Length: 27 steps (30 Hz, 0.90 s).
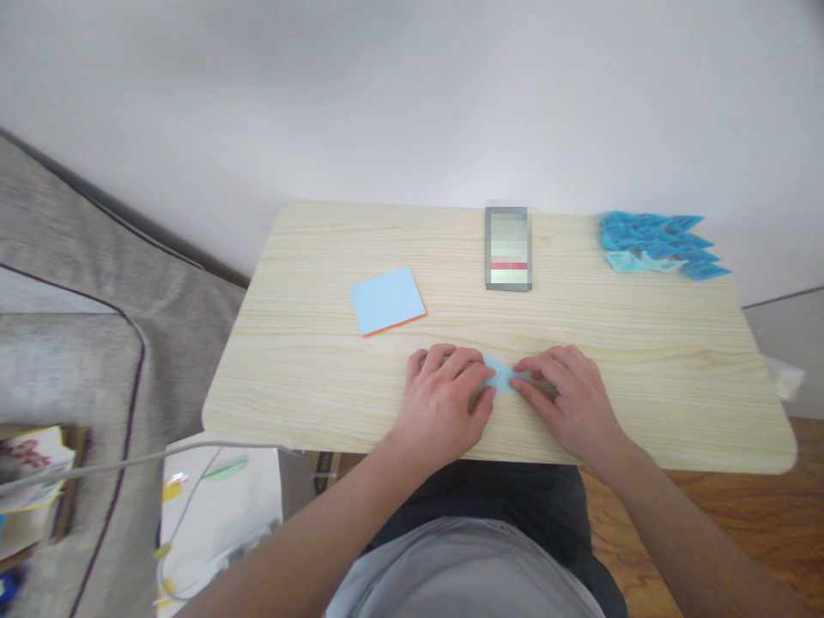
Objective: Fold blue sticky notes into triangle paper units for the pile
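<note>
A small piece of folded light-blue paper (pixel 499 376) lies near the front edge of the table, between my two hands. My left hand (pixel 445 399) pinches its left side with thumb and forefinger, the other fingers curled over the wood. On the right side, the thumb and fingertips of my right hand (pixel 570 396) grip the paper's pointed end. The fingertips hide parts of its folds. Up and to the left rests a stack of square light-blue paper (pixel 387 300) with an orange edge showing underneath.
Several folded blue paper pieces (pixel 657 240) sit in a cluster at the back right of the pale wooden table (pixel 309 378). A phone (pixel 508 249) with a blurred screen lies at the back middle. A grey sofa (pixel 180 335) stands left, and a cable (pixel 212 444) runs by the front-left corner.
</note>
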Each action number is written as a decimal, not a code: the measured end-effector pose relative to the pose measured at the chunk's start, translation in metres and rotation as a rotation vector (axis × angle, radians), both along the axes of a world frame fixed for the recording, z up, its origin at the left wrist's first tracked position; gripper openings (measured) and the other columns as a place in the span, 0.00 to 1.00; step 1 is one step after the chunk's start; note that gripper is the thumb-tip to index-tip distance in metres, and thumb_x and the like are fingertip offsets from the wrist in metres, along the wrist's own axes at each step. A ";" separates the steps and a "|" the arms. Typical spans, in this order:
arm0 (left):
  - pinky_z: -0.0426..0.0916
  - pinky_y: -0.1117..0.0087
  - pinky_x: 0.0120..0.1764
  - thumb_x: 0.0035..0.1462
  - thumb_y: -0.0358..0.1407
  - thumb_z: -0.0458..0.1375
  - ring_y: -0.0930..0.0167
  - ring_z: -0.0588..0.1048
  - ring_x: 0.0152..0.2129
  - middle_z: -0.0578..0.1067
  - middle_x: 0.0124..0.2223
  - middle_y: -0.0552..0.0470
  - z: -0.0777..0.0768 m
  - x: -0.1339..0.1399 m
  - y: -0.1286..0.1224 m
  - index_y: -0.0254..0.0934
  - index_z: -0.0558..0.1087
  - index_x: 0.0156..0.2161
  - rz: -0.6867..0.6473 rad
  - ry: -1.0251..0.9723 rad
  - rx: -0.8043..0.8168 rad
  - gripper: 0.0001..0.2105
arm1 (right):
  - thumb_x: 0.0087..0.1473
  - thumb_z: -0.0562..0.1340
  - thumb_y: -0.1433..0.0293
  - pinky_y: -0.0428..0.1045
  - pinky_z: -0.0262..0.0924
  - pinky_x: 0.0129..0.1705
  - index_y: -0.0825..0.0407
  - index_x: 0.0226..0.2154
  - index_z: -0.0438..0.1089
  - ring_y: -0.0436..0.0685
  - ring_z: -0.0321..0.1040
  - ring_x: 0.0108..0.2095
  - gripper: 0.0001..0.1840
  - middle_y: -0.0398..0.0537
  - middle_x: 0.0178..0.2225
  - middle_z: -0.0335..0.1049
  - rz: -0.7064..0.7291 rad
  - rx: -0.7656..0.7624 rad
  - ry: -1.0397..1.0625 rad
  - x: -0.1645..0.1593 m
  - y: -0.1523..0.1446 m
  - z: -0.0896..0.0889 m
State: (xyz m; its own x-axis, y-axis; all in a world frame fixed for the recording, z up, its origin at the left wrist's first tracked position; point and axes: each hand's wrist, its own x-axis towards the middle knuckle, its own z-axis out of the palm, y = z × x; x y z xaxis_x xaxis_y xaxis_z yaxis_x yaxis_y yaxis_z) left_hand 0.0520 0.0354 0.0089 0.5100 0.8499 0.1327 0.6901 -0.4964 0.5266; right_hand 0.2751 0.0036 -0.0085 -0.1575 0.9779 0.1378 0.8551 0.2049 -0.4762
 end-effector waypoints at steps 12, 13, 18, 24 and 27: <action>0.56 0.52 0.57 0.65 0.38 0.57 0.60 0.68 0.52 0.77 0.54 0.53 -0.003 0.000 -0.001 0.45 0.77 0.47 -0.007 -0.022 0.017 0.09 | 0.65 0.60 0.66 0.58 0.58 0.46 0.44 0.44 0.75 0.60 0.66 0.43 0.08 0.47 0.39 0.72 0.017 0.021 0.030 0.002 -0.011 0.003; 0.56 0.52 0.57 0.65 0.38 0.57 0.60 0.69 0.52 0.77 0.54 0.53 -0.003 0.000 -0.001 0.45 0.77 0.47 -0.009 -0.023 0.018 0.09 | 0.65 0.60 0.66 0.58 0.58 0.46 0.44 0.44 0.75 0.60 0.65 0.43 0.08 0.47 0.39 0.72 0.006 0.032 0.023 0.000 -0.013 0.003; 0.58 0.53 0.57 0.65 0.38 0.57 0.61 0.69 0.52 0.76 0.54 0.51 -0.004 -0.001 -0.002 0.46 0.77 0.47 0.007 -0.030 0.031 0.09 | 0.59 0.66 0.63 0.60 0.59 0.47 0.45 0.44 0.74 0.63 0.66 0.44 0.10 0.48 0.40 0.72 -0.070 0.088 0.018 -0.012 -0.019 0.001; 0.59 0.53 0.56 0.64 0.41 0.58 0.60 0.70 0.52 0.75 0.53 0.47 -0.004 -0.003 -0.005 0.44 0.75 0.53 0.140 -0.042 0.073 0.14 | 0.57 0.68 0.64 0.60 0.59 0.48 0.46 0.40 0.73 0.63 0.66 0.44 0.08 0.48 0.41 0.72 -0.152 0.091 0.060 -0.021 -0.022 -0.002; 0.59 0.53 0.55 0.63 0.42 0.60 0.59 0.69 0.53 0.75 0.54 0.47 -0.002 -0.003 -0.007 0.43 0.75 0.52 0.199 -0.018 0.057 0.14 | 0.58 0.67 0.65 0.60 0.59 0.48 0.45 0.40 0.73 0.62 0.66 0.44 0.07 0.47 0.41 0.73 -0.168 0.079 0.073 -0.023 -0.022 -0.002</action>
